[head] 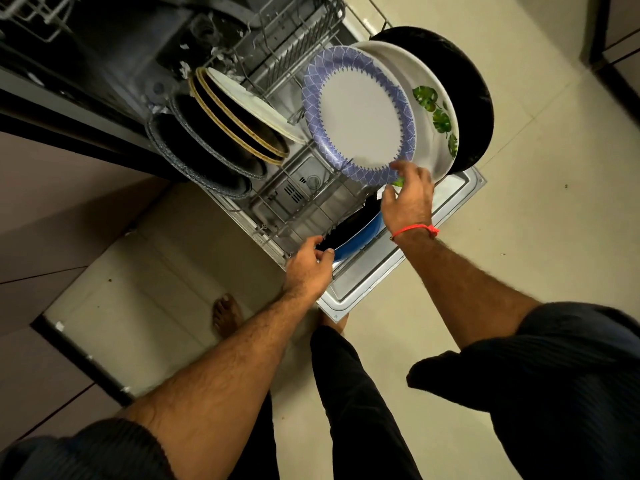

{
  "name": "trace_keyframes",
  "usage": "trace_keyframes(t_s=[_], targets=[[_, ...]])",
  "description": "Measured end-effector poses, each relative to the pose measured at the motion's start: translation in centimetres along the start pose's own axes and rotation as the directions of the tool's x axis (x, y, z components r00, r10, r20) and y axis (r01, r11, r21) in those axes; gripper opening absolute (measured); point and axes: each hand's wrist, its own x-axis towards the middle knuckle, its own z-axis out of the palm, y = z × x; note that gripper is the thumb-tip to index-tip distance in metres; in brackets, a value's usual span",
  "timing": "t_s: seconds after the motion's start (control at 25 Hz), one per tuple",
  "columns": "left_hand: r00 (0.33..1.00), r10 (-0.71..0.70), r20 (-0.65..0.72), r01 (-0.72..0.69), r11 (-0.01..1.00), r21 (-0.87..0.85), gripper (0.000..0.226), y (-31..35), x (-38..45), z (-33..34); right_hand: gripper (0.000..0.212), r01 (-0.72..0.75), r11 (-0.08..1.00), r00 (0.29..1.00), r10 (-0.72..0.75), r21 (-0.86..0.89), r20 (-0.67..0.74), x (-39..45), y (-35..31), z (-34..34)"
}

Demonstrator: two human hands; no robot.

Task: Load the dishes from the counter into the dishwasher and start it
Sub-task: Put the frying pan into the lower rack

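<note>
- A dishwasher's lower rack (277,216) is seen drawn out over the open door (460,199), with the tiled floor (519,237) around it.
- The right hand (410,199) is held at the lower edge of a blue-patterned plate (360,116); its fingertips are laid on the rim and the thumb is set below it, so the rim is lightly pinched — how firmly cannot be told.
- The blue-patterned plate is stood on edge near the rack's right side, tilted, rising above and away from the gripping hand.
- Just behind it a white plate with green leaves (433,109) is leaned, and behind that a black plate (460,91).
- The left hand (310,263) is placed at the rack's front edge, fingers curled over the rim of a dark plate with a blue underside (360,233) lying low in the rack — it lies between the two hands.
- Along the rack's left side a gold-rimmed plate (239,123), a pale one (252,105) and two dark grey-rimmed plates (207,154) are stood in a row.
- A red thread (415,231) is worn on the right wrist.
</note>
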Motion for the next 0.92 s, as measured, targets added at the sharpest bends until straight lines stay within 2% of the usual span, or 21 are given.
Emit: trace_keyframes(t_s=[0.16,0.32,0.44,0.64,0.72,0.8,0.84,0.92], targets=[[0.999,0.043,0.002,-0.043,0.999,0.013,0.04,0.0,-0.1,0.0,0.037,0.026,1.0,1.0,-0.026,0.004,0.016,-0.8,0.6,0.5],[0.982,0.149,-0.116,-0.154,0.988,-0.033,0.039,0.5,-2.1,-1.7,0.036,0.213,0.976,0.969,-0.216,0.043,0.119,-2.8,-1.3,-0.2],[0.933,0.283,-0.22,-0.292,0.956,-0.008,0.04,1.8,-4.0,-4.2,0.036,0.288,0.954,0.935,-0.299,0.082,0.191,-4.1,-4.2,-1.2],[0.771,0.523,-0.363,-0.501,0.85,0.161,0.043,4.7,-9.1,-11.3,0.035,0.408,0.897,0.866,-0.439,0.17,0.239,-6.5,-12.3,-4.9],[0.718,0.56,-0.412,-0.52,0.826,0.217,0.046,5.4,-12.5,-15.0,0.035,0.47,0.861,0.821,-0.508,0.195,0.26,-8.5,-17.1,-7.4],[0.642,0.593,-0.486,-0.533,0.801,0.272,0.048,5.8,-15.9,-19.0,0.037,0.555,0.8,0.759,-0.599,0.228,0.254,-10.6,-22.3,-9.3],[0.59,0.609,-0.529,-0.538,0.786,0.304,0.049,5.7,-17.7,-21.1,0.038,0.603,0.756,0.715,-0.654,0.256,0.247,-11.8,-25.2,-10.1],[0.528,0.593,-0.608,-0.518,0.792,0.323,0.05,4.6,-21.3,-25.6,0.038,0.672,0.671,0.624,-0.741,0.313,0.248,-14.7,-31.3,-11.4]])
